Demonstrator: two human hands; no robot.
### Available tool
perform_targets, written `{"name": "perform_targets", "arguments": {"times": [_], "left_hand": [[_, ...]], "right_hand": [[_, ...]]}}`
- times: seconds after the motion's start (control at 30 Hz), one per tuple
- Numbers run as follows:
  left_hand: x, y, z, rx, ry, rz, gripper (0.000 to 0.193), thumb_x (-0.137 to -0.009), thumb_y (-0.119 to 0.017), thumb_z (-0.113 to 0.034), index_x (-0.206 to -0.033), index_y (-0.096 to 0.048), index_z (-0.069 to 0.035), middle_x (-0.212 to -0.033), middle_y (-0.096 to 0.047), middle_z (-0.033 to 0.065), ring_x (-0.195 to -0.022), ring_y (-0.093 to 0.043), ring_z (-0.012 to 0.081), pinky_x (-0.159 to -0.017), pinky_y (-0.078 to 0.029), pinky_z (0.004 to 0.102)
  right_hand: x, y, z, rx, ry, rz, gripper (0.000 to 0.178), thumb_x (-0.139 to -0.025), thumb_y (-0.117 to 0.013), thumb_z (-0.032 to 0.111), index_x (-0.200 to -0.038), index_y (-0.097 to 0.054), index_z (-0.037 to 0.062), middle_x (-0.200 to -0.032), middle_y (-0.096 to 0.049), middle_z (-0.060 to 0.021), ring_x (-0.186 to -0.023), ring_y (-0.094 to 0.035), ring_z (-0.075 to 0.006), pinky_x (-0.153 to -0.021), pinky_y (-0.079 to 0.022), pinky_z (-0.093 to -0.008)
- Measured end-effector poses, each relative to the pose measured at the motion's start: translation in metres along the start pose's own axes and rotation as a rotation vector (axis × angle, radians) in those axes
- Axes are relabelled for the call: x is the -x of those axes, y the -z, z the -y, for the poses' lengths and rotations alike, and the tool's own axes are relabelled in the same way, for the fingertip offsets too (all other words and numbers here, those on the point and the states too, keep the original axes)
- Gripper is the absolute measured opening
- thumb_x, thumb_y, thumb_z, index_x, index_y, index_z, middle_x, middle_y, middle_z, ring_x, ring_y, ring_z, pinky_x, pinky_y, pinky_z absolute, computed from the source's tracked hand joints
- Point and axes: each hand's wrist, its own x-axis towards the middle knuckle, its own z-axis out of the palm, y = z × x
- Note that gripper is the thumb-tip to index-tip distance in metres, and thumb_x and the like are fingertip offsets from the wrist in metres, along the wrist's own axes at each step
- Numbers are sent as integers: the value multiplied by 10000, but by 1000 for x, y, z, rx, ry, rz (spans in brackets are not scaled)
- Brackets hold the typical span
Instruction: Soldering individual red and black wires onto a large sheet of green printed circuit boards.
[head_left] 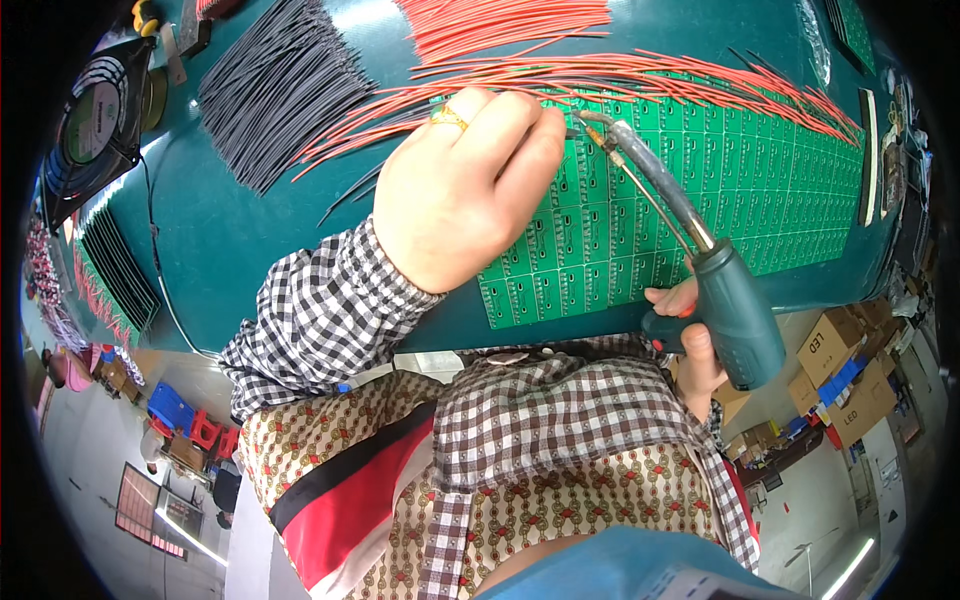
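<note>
My right hand (692, 350) grips the handle of a dark green soldering gun (740, 310), its fingers around the trigger side. The gun's metal tube and thin feed rod reach up and left, and their tips meet close to the fingertips of my left hand (470, 190). That hand is closed in a pinch over the upper left of a green circuit board panel (660, 235), a short dark wire end (573, 132) showing at its fingertips; the back of the hand hides most of the grip. Loose red wires (680, 75), with some black ones among them, lie across the panel's far edge.
A thick pile of black wires (285, 95) lies at the far left, beside a stack of red wires (500, 25). A fan (95, 115) stands at the left edge, its cable (155, 250) running along the green tabletop (230, 235). Cardboard boxes (850, 380) sit beyond the right side.
</note>
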Motion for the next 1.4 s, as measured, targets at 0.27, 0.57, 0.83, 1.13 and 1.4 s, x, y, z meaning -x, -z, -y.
{"name": "perform_targets", "arguments": {"times": [0.27,0.57,0.83,1.13,1.4], "left_hand": [[-1,1,-1,1,6,11,320,-601,-648,32,-918,-637,-5,-824,-575,59,-691,-558,189,-593,-468,273],[0,1,2,-10,-25,22,320,-619,-610,-13,-939,-604,-1,-839,-545,67,-716,-543,204,-618,-468,285],[-3,14,-4,32,-21,-90,373,-597,-627,48,-965,-643,-10,-849,-584,76,-714,-568,212,-630,-463,286],[2,1,-1,36,6,56,369,-675,-570,-57,-1031,-583,39,-911,-532,103,-778,-545,231,-671,-474,302],[0,3,1,97,35,-15,308,-662,-633,69,-965,-622,15,-843,-586,92,-703,-582,220,-609,-478,297]], "right_hand": [[1,0,4,-11,31,-77,584,-795,-643,408,-1015,-510,-117,-847,-593,-177,-766,-624,-275,-679,-544,-383],[4,10,-4,-55,21,-33,624,-796,-636,417,-1073,-488,-121,-889,-576,-173,-813,-616,-271,-681,-552,-383],[4,4,3,-114,-32,-137,622,-766,-657,458,-1073,-521,-66,-973,-588,-166,-918,-605,-270,-765,-528,-375],[2,3,1,33,70,-170,738,-799,-581,500,-1154,-450,-134,-918,-587,-180,-805,-633,-300,-635,-574,-370],[6,2,2,10,26,-108,676,-808,-607,444,-1134,-467,-131,-876,-586,-160,-773,-620,-270,-665,-548,-373]]}}
